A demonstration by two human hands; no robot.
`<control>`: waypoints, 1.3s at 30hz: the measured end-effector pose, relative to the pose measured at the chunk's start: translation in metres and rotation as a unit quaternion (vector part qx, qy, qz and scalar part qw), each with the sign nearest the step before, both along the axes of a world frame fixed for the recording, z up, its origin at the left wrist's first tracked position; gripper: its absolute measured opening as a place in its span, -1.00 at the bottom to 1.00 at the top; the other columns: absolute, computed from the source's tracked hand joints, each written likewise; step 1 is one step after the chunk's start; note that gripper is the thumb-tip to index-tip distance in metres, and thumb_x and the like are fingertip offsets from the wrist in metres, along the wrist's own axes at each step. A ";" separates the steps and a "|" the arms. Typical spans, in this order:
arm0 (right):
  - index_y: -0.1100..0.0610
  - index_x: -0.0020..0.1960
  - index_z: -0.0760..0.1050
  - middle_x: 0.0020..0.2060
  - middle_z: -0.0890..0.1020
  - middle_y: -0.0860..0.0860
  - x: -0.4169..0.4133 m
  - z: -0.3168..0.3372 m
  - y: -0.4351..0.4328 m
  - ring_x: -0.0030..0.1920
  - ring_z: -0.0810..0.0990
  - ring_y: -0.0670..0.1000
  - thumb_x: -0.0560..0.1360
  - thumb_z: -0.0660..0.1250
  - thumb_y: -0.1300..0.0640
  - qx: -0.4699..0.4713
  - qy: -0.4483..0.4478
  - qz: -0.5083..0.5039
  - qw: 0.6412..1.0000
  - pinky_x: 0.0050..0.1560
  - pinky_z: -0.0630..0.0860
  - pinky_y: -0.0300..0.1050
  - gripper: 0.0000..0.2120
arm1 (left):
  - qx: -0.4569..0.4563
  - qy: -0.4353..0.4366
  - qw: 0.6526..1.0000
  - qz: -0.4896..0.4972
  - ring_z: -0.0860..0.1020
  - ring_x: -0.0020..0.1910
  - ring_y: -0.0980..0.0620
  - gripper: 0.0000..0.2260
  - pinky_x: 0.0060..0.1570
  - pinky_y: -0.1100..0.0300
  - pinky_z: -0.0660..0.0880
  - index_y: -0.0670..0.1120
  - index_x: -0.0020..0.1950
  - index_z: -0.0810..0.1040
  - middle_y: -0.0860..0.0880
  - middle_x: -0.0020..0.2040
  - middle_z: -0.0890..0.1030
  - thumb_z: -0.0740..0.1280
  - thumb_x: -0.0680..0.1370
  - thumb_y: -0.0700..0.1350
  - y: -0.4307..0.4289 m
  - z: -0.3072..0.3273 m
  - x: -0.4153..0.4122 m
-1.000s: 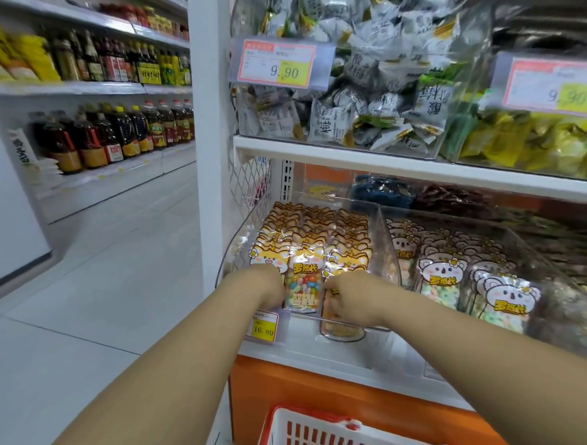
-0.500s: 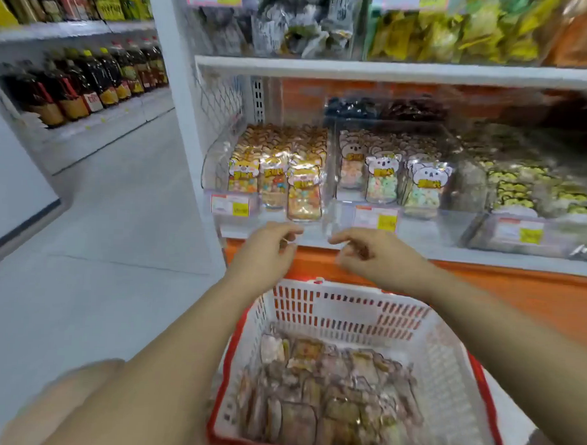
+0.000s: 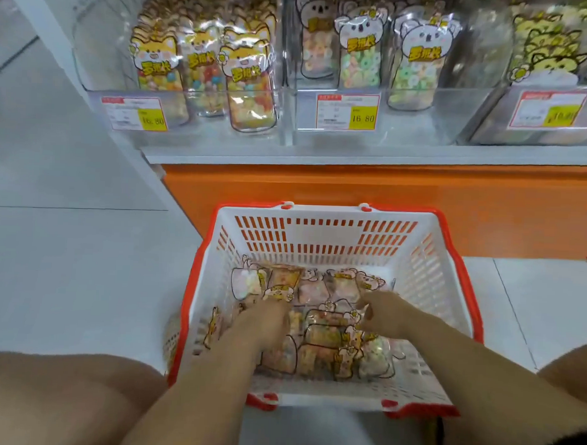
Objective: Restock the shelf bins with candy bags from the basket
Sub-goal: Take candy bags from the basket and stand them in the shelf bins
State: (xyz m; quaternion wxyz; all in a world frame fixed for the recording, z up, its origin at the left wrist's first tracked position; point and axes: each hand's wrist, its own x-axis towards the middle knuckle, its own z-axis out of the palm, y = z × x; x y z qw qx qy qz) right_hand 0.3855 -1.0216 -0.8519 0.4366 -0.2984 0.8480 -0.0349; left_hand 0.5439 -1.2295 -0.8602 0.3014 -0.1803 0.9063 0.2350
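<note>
A white basket with a red rim point(image 3: 321, 237) stands on the floor in front of me, with several candy bags point(image 3: 321, 343) piled in its bottom. My left hand point(image 3: 265, 324) reaches down into the pile, its fingertips buried among the bags beside an orange-filled bag point(image 3: 281, 282). My right hand point(image 3: 387, 313) is in the basket too, thumb and fingers curled round the yellow header of a bag point(image 3: 350, 319). Above, on the shelf, are a clear bin of fox-label bags point(image 3: 204, 69) and a bin of koala-label bags point(image 3: 361, 58).
A third bin with yellow cat-label bags point(image 3: 550, 58) stands at the right. Price tags point(image 3: 347, 111) hang on the bin fronts. The shelf's orange base point(image 3: 353, 194) runs behind the basket. My knees point(image 3: 63, 397) flank the basket on the grey tiled floor point(image 3: 68, 247).
I have crouched and the view has tilted down. Both hands left the front of the fox-label bin, dropped over the basket and now reach into the bags inside it.
</note>
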 end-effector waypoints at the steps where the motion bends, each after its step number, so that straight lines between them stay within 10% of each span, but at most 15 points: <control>1: 0.08 0.48 0.33 0.35 0.50 0.08 0.005 -0.011 0.001 0.29 0.51 0.10 0.54 0.39 -0.02 0.021 -0.004 0.017 1.000 0.29 0.47 0.00 -0.43 | 0.010 -0.007 1.000 0.001 0.53 0.12 -0.21 -0.67 0.10 -0.02 0.53 -0.12 0.38 0.44 -0.19 0.21 0.51 0.21 0.62 -0.20 0.004 -0.007 -0.001; 4: 0.07 0.55 0.20 0.49 0.33 0.08 0.019 -0.030 -0.004 0.46 0.34 0.13 0.49 0.42 -0.03 0.043 0.016 0.071 0.996 0.40 0.38 0.07 -0.28 | 0.012 -0.030 0.999 -0.031 0.46 0.25 -0.29 -0.31 0.10 -0.12 0.51 0.01 0.59 0.15 -0.19 0.38 0.36 0.34 0.52 -0.25 0.012 -0.028 -0.003; 12: -0.04 0.38 0.34 0.25 0.55 -0.06 0.039 -0.059 0.011 0.27 0.53 0.06 0.30 0.56 -0.13 0.057 0.014 0.010 0.998 0.29 0.43 0.08 -0.27 | -0.005 -0.006 0.998 -0.062 0.44 0.33 -0.16 -0.49 0.08 -0.05 0.57 0.16 0.50 0.30 -0.05 0.50 0.25 0.29 0.55 0.15 0.021 -0.047 -0.010; 17: 0.02 0.07 0.54 0.01 0.59 -0.01 0.042 -0.063 0.022 0.05 0.59 0.07 0.47 0.41 -0.03 0.067 0.052 0.002 0.996 0.06 0.57 -0.05 -0.77 | -0.012 -0.023 0.993 -0.111 0.51 0.14 -0.16 -0.79 0.05 0.01 0.55 -0.01 0.12 0.49 -0.12 0.44 0.26 0.24 0.59 0.07 0.042 -0.033 -0.016; 20: 0.03 0.23 0.54 0.32 0.37 0.09 0.046 -0.067 0.027 0.33 0.40 0.15 0.48 0.41 -0.04 0.039 0.090 0.022 0.995 0.22 0.52 0.04 -0.65 | -0.041 -0.003 0.989 -0.144 0.28 0.46 -0.24 -0.75 0.32 -0.12 0.37 -0.02 0.21 0.50 -0.07 0.60 -0.04 0.27 0.59 0.04 0.047 -0.033 -0.015; 24: 0.03 0.34 0.45 0.55 0.07 0.08 0.048 -0.072 0.024 0.48 0.22 0.25 0.36 0.50 -0.14 0.031 0.041 0.006 0.999 0.37 0.41 0.17 -0.39 | -0.044 -0.023 0.985 -0.166 0.28 0.45 -0.18 -0.60 0.41 -0.13 0.27 0.02 0.33 0.48 -0.08 0.49 0.23 0.34 0.55 0.14 0.046 -0.033 -0.020; 31: 0.03 0.47 0.27 0.29 0.44 0.02 0.062 -0.070 0.025 0.30 0.35 0.08 0.38 0.46 -0.18 -0.009 0.094 0.129 0.987 0.28 0.45 0.03 -0.25 | -0.034 -0.016 0.976 -0.215 0.50 0.05 -0.08 -0.73 0.03 0.07 0.42 -0.04 -0.08 0.46 -0.05 0.02 0.55 0.32 0.55 0.16 0.042 -0.026 -0.005; 35: -0.01 0.30 0.23 0.02 0.56 -0.02 0.063 -0.066 0.019 -0.01 0.51 0.03 0.33 0.55 -0.02 -0.023 0.069 0.031 0.997 -0.03 0.53 -0.05 -0.32 | 0.003 0.070 0.992 -0.103 0.47 0.04 0.00 -0.61 -0.06 0.13 0.35 0.06 0.09 0.37 0.09 0.09 0.44 0.27 0.51 0.35 0.033 -0.033 0.001; 39: -0.03 0.21 0.36 -0.05 0.61 -0.06 0.061 -0.066 0.018 -0.08 0.56 -0.01 0.31 0.53 0.04 -0.033 0.011 -0.039 0.999 -0.05 0.57 -0.07 -0.44 | 0.028 0.097 0.994 0.049 0.40 0.40 -0.03 -0.49 0.33 -0.04 0.42 0.05 0.55 0.24 0.03 0.47 0.38 0.13 0.65 0.22 0.026 -0.041 -0.012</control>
